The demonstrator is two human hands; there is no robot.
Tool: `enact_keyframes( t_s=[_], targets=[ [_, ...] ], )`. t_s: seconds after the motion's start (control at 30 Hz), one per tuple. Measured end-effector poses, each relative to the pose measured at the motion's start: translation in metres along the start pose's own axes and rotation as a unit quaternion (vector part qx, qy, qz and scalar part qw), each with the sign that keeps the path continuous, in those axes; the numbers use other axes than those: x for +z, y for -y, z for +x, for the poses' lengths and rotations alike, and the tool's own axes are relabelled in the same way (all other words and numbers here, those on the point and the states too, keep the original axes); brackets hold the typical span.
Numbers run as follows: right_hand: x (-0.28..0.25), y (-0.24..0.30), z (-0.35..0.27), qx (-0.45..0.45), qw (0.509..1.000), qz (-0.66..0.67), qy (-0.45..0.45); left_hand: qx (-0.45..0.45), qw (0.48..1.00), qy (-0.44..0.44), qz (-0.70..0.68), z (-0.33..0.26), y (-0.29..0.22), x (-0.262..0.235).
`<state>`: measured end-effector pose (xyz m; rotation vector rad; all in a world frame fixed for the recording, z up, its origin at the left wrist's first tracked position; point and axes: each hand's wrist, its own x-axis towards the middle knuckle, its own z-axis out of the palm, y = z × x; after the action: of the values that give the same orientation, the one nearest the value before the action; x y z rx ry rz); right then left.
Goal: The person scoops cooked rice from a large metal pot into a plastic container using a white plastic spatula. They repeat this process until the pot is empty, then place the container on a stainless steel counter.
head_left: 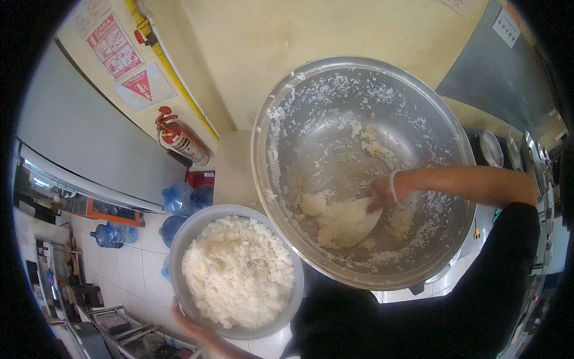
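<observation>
A large metal pot (439, 113) tilts toward me, with cooked rice stuck in grains around its inner wall. Inside it, my right hand (381, 192) is closed on a pale, broad rice scoop (366, 222), its blade against a clump of rice (326, 218) low in the pot. Left of the pot is a grey basin (294, 272) heaped with white cooked rice (239, 269). My left hand (186, 320) grips the basin at its lower left side; the fingers are partly hidden beneath it.
A pale counter (236, 170) lies behind the basin, against a yellow wall. Left of it are a red fire extinguisher (184, 142) and blue water jugs (178, 197) on the tiled floor. Metal pans (491, 149) stand at the right. A metal rack (122, 329) is at lower left.
</observation>
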<state>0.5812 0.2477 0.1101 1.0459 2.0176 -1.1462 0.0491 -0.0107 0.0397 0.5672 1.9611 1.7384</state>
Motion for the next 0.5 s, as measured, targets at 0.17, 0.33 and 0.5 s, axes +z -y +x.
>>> enact_keyframes(
  t_s=[0.17, 0.33, 0.5],
  targets=[
    [-0.001, 0.019, 0.024, -0.058, 0.985, 0.129, -0.094, 0.018, 1.0, -0.006, 0.011, 0.003, 0.005, -0.003],
    [-0.037, 0.044, 0.01, -0.123, 0.968, 0.006, -0.218, -0.025, 0.999, -0.031, -0.028, -0.004, -0.004, 0.005],
    [-0.063, 0.066, -0.018, -0.115, 0.957, -0.087, -0.251, -0.035, 0.995, -0.014, -0.088, 0.002, 0.0, 0.0]
  ],
)
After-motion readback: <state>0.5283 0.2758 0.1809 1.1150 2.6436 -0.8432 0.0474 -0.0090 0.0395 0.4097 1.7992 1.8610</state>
